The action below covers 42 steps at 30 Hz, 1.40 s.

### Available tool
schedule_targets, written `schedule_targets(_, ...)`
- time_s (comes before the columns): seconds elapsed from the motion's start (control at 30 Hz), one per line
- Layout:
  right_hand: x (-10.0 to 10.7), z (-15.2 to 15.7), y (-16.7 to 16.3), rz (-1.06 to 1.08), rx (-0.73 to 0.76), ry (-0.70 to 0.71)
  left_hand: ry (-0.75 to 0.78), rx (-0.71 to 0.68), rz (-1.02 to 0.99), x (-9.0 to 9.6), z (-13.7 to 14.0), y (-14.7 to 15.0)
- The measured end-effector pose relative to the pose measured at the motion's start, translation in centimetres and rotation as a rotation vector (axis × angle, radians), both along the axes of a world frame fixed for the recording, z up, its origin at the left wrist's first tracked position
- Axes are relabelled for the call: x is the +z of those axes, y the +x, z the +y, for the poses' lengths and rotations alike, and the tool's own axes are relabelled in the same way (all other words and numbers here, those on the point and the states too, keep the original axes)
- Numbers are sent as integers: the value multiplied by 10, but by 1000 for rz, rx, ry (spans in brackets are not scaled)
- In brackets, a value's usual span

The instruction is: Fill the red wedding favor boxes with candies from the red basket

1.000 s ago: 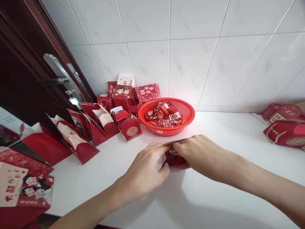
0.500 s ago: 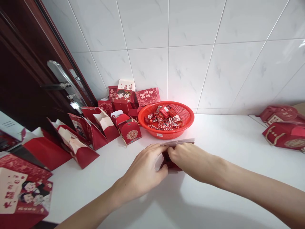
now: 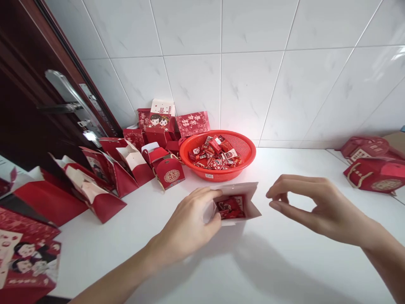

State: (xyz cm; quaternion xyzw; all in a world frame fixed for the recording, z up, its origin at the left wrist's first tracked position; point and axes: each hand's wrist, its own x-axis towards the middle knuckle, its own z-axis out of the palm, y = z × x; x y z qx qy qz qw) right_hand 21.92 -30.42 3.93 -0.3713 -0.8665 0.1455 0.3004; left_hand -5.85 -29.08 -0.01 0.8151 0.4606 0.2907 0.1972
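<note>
At the centre of the frame, the left hand (image 3: 191, 221) is pinching the left end of a pale-lined paper box (image 3: 242, 189), whose mouth is facing up toward the viewer and whose long axis is running left to right. Glossy candies (image 3: 232, 206) are lying inside, their lettering too small to read, while at right the right hand (image 3: 319, 207) is hovering apart, thumb and fingertips narrowly separated. Above, a perforated plastic basket (image 3: 218, 174) is holding more wrapped sweets (image 3: 217, 152).
</note>
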Motion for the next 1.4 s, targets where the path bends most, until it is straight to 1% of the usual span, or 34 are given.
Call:
schedule_targets(0.07,-11,3,8,11,-59,39,-7,27,-21,-1,8,-2)
schedule_targets(0.1,-16,5,10,7,-62,50,-14,38,-31,-1,12,-2)
schedule_targets(0.17,-26,9,11,-8,-34,50,-18,24,-50,-2,15,-1)
schedule_targets(0.3,-46,14,6,-25,30,46,33,-75,-87,-4,12,3)
schedule_targets(0.37,-55,16,3,-15,35,58,37,-63,-102,-5,13,4)
schedule_targets(0.47,-66,20,0,52,26,62,-14,-41,-112,-6,21,2)
schedule_targets(0.53,-70,24,-2,111,-4,64,-50,-88,-91,-7,27,-1)
schedule_targets(0.6,-73,28,-4,158,-50,61,-55,-159,-66,-9,34,-3)
schedule_targets(0.67,-76,31,-6,203,-88,47,-31,-206,-66,-13,40,-5)
schedule_targets(0.73,-80,34,-8,251,-115,28,5,-222,-96,-20,47,-5)
schedule_targets(0.87,-90,39,-13,327,-151,49,58,-221,-190,-33,58,0)
schedule_targets(0.93,-95,41,-15,379,-178,77,72,-204,-236,-39,61,3)
schedule_targets(1.0,-99,42,-18,436,-217,76,67,-173,-285,-43,63,6)
schedule_targets(1.1,-103,45,-21,516,-249,-3,-18,-139,-377,-46,64,10)
schedule_targets(1.2,-104,47,-22,583,-245,-88,-118,-133,-450,-46,65,13)
schedule_targets(1.27,-103,47,-22,597,-233,-111,-135,-128,-467,-46,66,15)
schedule_targets(1.4,-102,49,-21,586,-198,-109,-110,-101,-463,-47,67,16)
